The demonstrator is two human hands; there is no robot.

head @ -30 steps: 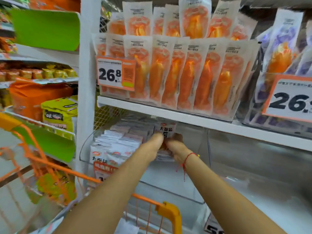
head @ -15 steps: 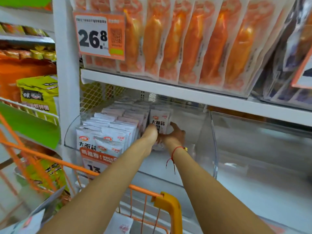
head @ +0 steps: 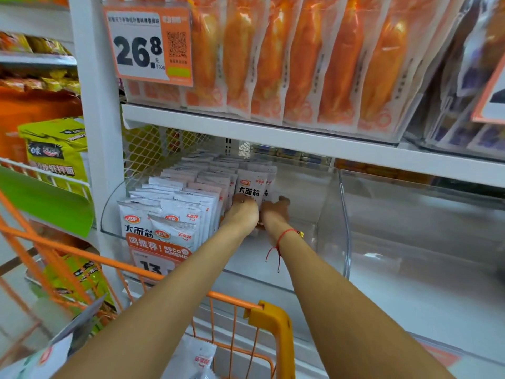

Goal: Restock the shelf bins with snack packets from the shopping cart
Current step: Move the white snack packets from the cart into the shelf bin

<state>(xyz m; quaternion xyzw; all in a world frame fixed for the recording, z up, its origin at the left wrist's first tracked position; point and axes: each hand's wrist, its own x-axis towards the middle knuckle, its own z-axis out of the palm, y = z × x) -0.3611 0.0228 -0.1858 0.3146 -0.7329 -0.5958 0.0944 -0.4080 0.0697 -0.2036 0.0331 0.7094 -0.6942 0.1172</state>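
- Since a second ago both hands have pushed deeper into the bin (head: 332,214), lower in view.
- Left hand (head: 241,214) and right hand (head: 276,214) grip the packets (head: 252,187) from below, fingers curled on them.
- Packets stand upright, just ahead of the fingers, touching the stocked rows (head: 175,203) on the left.
- Hands equally near; cart (head: 270,321) below.

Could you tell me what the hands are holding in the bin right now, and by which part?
Both hands, left hand and right hand, grip a small stack of white snack packets by its lower end, standing it upright in the clear bin.
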